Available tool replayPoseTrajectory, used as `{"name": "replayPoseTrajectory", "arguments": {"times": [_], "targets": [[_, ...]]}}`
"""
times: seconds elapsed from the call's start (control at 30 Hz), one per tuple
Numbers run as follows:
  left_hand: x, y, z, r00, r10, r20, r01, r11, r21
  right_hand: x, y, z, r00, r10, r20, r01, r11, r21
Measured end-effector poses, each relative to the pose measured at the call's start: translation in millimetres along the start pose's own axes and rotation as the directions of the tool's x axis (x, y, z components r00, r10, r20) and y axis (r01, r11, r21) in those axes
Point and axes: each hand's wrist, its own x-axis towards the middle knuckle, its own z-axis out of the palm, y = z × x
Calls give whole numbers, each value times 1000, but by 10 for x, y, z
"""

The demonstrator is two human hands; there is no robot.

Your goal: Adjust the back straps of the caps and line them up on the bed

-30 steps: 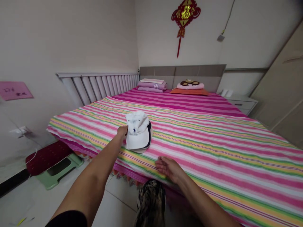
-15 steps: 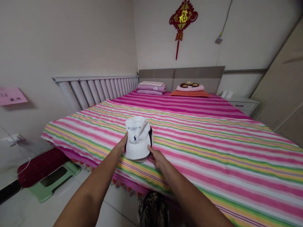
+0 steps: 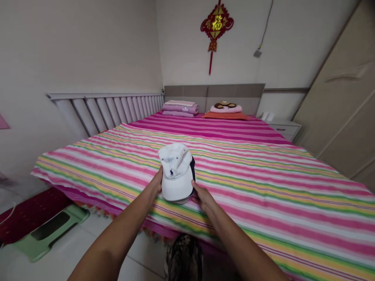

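Note:
A white baseball cap (image 3: 177, 186) with a small dark blue logo lies on top of a small stack, its brim toward me. Beneath it a dark navy cap (image 3: 192, 168) shows along the right side, and a pale brim edge peeks out at the front. My left hand (image 3: 158, 182) grips the stack's left side, fingers mostly hidden behind the cap. On the right, my right hand (image 3: 201, 195) pinches the edge near the brim, thumb on top. The stack rests on or just above the striped sheet (image 3: 249, 187) of the bed.
Folded purple bedding (image 3: 180, 109) and a pink pillow with a cartoon face (image 3: 225, 109) sit by the headboard (image 3: 234, 91). White railings (image 3: 102, 111) line the left side. A green stool (image 3: 43, 238) stands on the floor at left; a nightstand (image 3: 284, 128) is at right.
My right hand has come in from the right and closed on the caps' right edge. My left hand stays on the left side. The view has turned slightly to the right.

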Motion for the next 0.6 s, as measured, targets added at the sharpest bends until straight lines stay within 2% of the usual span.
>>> {"name": "replayPoseTrajectory", "arguments": {"times": [0.17,0.37,0.5,0.6], "targets": [[35,-137,167,999,32,-18,-31,999,30,-74,76,-192,998,-46,-44,45,999,-9],[-18,-231,107,988,37,-149,-17,991,132,-90,159,-245,996,-87,10,87,996,-20],[-136,-372,-39,954,225,-199,-165,946,279,-112,208,-253,990,-132,47,133,991,-24],[-262,-508,-118,915,376,-150,-300,879,372,-106,261,-252,985,-159,73,161,986,-34]]}}
